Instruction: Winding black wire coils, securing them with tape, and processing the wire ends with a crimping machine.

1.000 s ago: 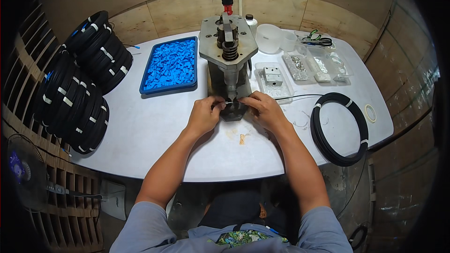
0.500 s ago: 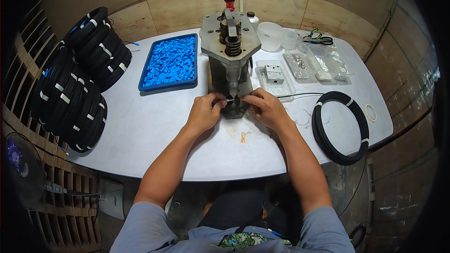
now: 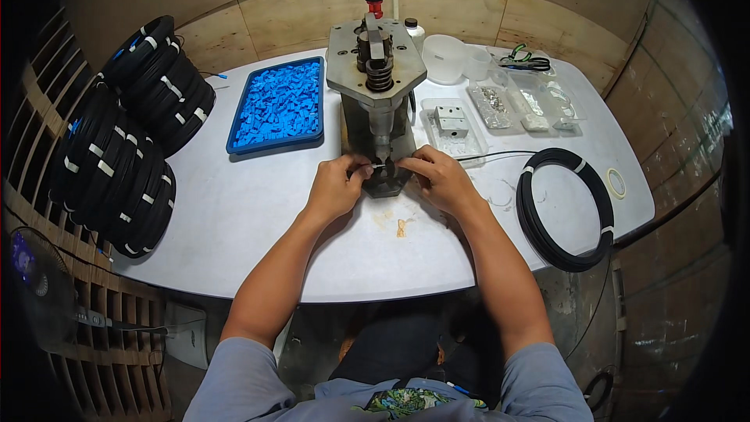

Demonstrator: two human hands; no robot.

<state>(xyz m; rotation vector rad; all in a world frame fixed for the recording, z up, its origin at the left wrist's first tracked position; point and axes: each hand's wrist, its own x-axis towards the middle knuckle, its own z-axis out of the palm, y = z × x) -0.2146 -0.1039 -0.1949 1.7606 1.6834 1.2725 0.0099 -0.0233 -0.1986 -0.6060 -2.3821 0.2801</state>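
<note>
A metal bench press (image 3: 344,70) stands in the middle of the table, its ram coming down between my hands. My left hand (image 3: 336,186) is closed in a pinch at the left of the press's lower tool, with a small silvery piece (image 3: 378,166) at its fingertips. From the other side my right hand (image 3: 445,181) pinches a black cable (image 3: 488,156) close to the tool; the cable runs right to a large coil (image 3: 526,207). Fingers and tool hide the cable's end.
A dark blue tray (image 3: 276,149) of small blue plastic parts sits left of the press. Stacked black cable coils (image 3: 117,164) fill the far left. Behind the right hand are a clear tray with a metal block (image 3: 451,122), plastic tubs (image 3: 444,59), small-part trays (image 3: 492,105) and pliers (image 3: 531,63).
The whole scene has shifted slightly left in the view. Both hands keep their places at the press tool, still pinching.
</note>
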